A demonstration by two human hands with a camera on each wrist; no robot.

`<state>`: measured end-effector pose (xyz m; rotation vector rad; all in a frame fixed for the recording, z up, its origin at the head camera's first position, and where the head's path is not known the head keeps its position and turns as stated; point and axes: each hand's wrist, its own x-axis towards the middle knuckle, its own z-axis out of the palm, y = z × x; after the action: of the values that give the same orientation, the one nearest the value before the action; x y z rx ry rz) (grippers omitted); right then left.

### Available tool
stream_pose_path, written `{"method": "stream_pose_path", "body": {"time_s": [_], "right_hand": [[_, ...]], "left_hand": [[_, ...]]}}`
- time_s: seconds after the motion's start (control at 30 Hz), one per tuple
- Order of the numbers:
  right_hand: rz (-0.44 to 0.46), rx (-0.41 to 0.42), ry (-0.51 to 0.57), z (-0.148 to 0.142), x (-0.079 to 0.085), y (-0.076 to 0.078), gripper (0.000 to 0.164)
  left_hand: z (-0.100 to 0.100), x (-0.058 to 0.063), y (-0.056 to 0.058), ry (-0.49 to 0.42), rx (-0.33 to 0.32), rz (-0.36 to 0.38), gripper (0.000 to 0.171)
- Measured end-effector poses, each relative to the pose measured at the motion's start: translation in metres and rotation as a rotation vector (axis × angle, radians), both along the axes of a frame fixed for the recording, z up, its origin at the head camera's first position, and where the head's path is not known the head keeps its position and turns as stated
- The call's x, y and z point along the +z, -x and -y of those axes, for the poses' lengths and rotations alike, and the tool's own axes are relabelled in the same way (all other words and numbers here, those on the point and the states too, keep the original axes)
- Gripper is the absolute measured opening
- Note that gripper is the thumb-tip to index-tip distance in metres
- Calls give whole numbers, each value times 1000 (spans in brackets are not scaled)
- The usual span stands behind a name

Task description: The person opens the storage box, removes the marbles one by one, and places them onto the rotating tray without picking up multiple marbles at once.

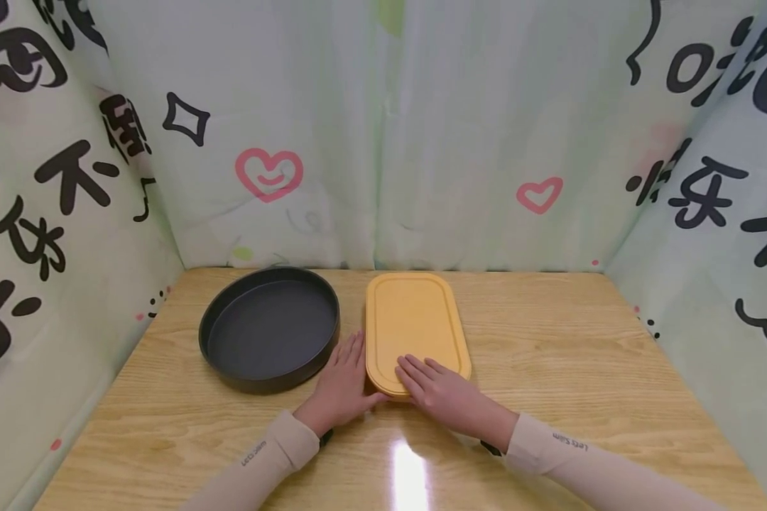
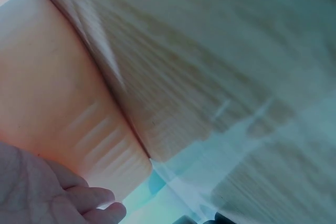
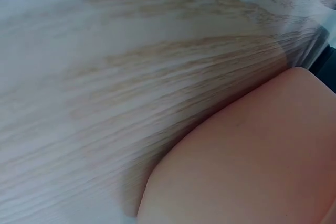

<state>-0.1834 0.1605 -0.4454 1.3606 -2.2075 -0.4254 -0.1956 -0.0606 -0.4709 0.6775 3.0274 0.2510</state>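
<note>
A yellow-orange lidded container [image 1: 415, 319], rectangular with rounded corners, lies on the wooden table in the head view. Along its left side lie the straight fingers of my left hand [image 1: 340, 394], with the thumb at the near edge. My right hand [image 1: 444, 397] rests flat on the lid by the near right corner, fingers extended. In the left wrist view the container's ribbed side wall [image 2: 68, 87] fills the left, with the left hand's fingers [image 2: 86, 198] below it. The right wrist view has a smooth side of the container [image 3: 247, 161]; no fingers show there.
Left of the container stands a round black pan [image 1: 271, 326], its rim close to my left fingertips. The wooden table [image 1: 550, 333] extends to the right. A pale curtain [image 1: 460, 106] with hearts and black lettering closes off the back and both sides.
</note>
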Motion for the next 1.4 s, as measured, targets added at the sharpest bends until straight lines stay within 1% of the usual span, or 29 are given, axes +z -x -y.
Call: {"method": "stream_pose_path", "body": {"time_s": [0.07,0.13,0.4,0.53,0.7,0.97,1.17,1.3,1.37,1.4], "right_hand": [[-2,1,-7,-1,0,-1,39],[3,2,-4,-1,0,-1,40],[-21,23,-6,-1,0,-1,54],[-11,26,-3,-2,2,-1,52],[26,26,1,-3,4,-2,51],[60,45,33,-3,6,-4,63],[45,67,60,-2,7,-3,69],[22,86,85,-2,10,-3,68],[12,91,93,-3,11,-2,63],[8,92,94,-3,12,-2,57]], "left_hand": [[0,-1,0,-2,-2,-3,100],[-1,-1,0,-1,-1,-1,100],[0,-2,1,-3,-3,-9,100],[0,-2,2,-1,-9,-13,100],[-1,-2,3,6,-12,-20,101],[-1,-1,1,2,-11,-14,102],[-1,-2,2,8,-9,-23,101],[0,-2,3,-4,-9,-19,102],[0,-1,3,-15,-7,-5,102],[1,-1,2,-23,-3,4,102]]}}
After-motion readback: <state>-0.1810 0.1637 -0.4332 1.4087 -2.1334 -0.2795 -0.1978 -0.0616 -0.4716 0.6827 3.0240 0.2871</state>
